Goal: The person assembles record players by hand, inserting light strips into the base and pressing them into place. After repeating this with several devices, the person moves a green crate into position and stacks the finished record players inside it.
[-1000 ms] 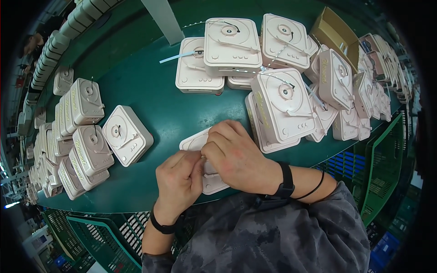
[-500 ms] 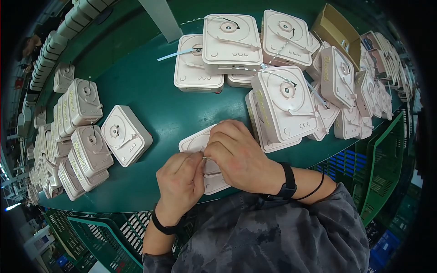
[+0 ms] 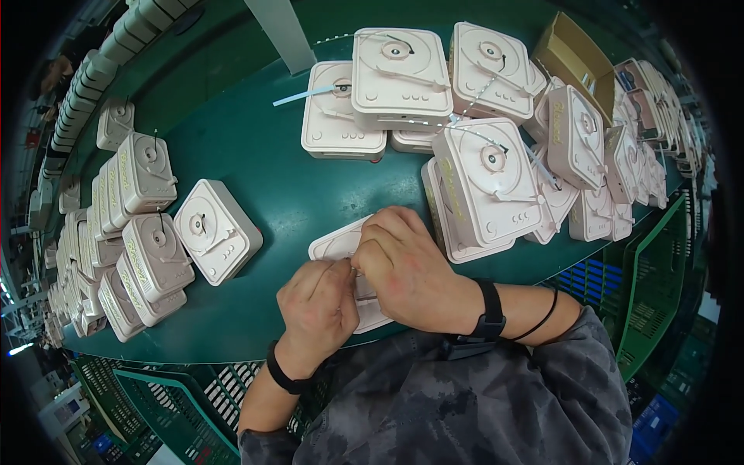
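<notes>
A pale pink turntable-shaped case [image 3: 329, 246] lies on the table in front of me, mostly covered by my hands. My left hand [image 3: 316, 304] is over its left side with the fingers pinched together. Close against it, my right hand [image 3: 407, 267] reaches over the case's right side, its fingers closed too. The fingertips of both hands meet over the middle of the case. Whatever they pinch there is too small and too hidden to name.
More pink turntable cases [image 3: 496, 178] are stacked on the right, some with thin strips sticking out, and others [image 3: 143, 174] stand at the left. One case [image 3: 217, 232] lies nearer the middle. A cardboard box [image 3: 573, 58] sits far right. Green crates [image 3: 651, 287] flank the green table [image 3: 279, 186].
My left hand has shifted slightly right and turned, its fingers tucked closer to my right hand. The pinch over the case continues. The whole view has moved a little.
</notes>
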{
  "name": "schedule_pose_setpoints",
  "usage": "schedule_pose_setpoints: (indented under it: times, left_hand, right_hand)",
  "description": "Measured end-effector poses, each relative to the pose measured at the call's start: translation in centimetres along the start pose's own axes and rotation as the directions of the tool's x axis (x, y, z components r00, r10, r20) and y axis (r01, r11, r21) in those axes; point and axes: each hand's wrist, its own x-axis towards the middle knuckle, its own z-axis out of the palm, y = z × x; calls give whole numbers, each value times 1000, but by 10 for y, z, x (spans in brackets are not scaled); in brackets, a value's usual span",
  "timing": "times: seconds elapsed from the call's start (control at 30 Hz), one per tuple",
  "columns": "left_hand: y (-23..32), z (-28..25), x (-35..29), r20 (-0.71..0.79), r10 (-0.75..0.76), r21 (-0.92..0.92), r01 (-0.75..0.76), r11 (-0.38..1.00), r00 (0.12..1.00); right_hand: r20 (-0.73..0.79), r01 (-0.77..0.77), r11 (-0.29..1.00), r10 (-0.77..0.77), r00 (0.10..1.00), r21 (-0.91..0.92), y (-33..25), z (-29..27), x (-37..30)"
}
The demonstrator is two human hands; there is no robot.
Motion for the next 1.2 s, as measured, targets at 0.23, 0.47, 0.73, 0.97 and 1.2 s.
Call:
schedule_pose_setpoints:
  times: [0.23, 0.47, 0.73, 0.97, 1.2]
  left_hand:
    - [5, -40, -9, -71, -501, -173, 484, 858, 862]
    - [-8, -61, -18, 208, -692, -947, -34, -319, 691]
    - [2, -49, -13, 143, -674, -899, -190, -395, 724]
    - [-5, -58, -35, -589, -339, -199, 275, 941, 734]
    - [-11, -68, -51, -72, -133, 191, 145, 971, 988]
  right_hand:
    - [-9, 39, 998, -40, 999, -45, 4, -12, 4]
    - [-270, -7, 981, -47, 962, -195, -25, -19, 28]
    - [402, -300, 892, 151, 903, 338, -47, 11, 17]
    - [296, -10, 1000, 12, 955, -10, -41, -1, 34]
    - [545, 0, 997, -45, 837, 81, -41, 9, 71]
